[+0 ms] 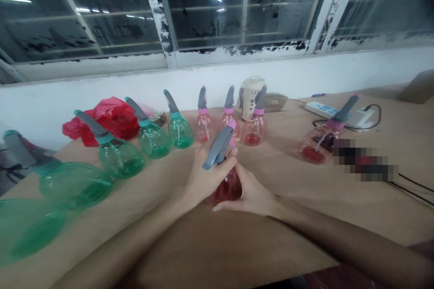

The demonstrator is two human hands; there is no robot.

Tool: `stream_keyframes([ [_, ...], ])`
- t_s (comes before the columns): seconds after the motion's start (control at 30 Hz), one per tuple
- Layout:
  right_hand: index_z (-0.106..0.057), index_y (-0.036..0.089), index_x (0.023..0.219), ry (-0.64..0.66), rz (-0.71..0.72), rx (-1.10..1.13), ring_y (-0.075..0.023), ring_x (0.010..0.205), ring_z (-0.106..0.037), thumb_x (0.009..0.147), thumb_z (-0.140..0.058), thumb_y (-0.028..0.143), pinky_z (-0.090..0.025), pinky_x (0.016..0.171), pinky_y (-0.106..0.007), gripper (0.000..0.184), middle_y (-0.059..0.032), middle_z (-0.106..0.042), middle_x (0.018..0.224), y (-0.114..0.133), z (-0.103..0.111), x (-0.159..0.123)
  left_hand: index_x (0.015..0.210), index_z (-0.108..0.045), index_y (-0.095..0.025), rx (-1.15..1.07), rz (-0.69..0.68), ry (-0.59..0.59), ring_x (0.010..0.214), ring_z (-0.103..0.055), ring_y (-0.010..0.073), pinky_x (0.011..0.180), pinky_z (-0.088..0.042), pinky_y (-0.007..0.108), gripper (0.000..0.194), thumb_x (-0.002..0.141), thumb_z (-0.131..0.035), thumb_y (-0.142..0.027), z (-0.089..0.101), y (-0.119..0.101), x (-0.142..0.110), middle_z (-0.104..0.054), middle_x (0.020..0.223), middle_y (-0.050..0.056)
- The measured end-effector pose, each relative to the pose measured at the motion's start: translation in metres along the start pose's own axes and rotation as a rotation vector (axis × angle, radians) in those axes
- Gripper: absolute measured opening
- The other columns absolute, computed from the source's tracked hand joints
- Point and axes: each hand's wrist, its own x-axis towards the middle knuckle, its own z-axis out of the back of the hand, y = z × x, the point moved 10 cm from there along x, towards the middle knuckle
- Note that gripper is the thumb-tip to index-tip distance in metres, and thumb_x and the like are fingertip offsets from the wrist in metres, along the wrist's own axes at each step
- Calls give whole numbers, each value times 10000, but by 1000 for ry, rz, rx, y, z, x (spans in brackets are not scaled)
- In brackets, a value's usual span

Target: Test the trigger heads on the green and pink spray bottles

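A pink spray bottle (228, 188) with red liquid and a grey trigger head is between my hands, in front of me on the table. My left hand (205, 172) is closed around its neck, just below the trigger head. Around the right side of its body curves my right hand (255, 192), thumb low and near the base. Behind it stand several more pink spray bottles, one (254, 131) just beyond my hands. A row of green spray bottles (122, 159) with grey heads runs down the left side, each holding some green liquid.
Farther right stands another pink spray bottle (313, 146), beside a dark pixelated object (364, 161) with cables. A white power strip (339, 114) lies behind it. At the back are a red plastic bag (108, 119), a paper cup (251, 97) and a brown box (275, 102) near the wall.
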Motion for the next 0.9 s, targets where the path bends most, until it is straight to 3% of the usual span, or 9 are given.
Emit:
stream_keyframes([
  [0.23,-199,251,1431,-2,-12,-12,-306,1297,-411,578,-792,501,-364,1059,-510,1068,-138,-413,1414,1,2,0,759,-519,-211,63,16,-11,508,-521,109,520,-440,235,92,771,-587,-273,2,-2,1,-540,580,-62],
  [0.47,-183,252,1432,20,-21,48,-309,1274,-440,581,-801,471,-348,1064,-525,1074,-126,-476,1359,1,-2,-1,741,-505,-218,81,6,34,551,-557,113,549,-469,239,97,777,-582,-265,-1,-8,3,-570,633,-52],
  [0.77,-178,259,1434,14,-5,47,-310,1334,-349,565,-806,479,-324,1083,-516,1095,-126,-354,1452,2,-1,0,762,-542,-214,32,33,32,550,-577,131,565,-493,267,135,788,-580,-340,0,-3,0,-595,614,-31],
  [0.9,-214,256,1423,3,-7,32,-306,1328,-362,571,-802,485,-345,1071,-516,1060,-130,-375,1439,0,0,-1,795,-564,-208,31,28,30,593,-613,151,590,-513,289,136,793,-579,-343,-1,0,0,-637,668,-9],
])
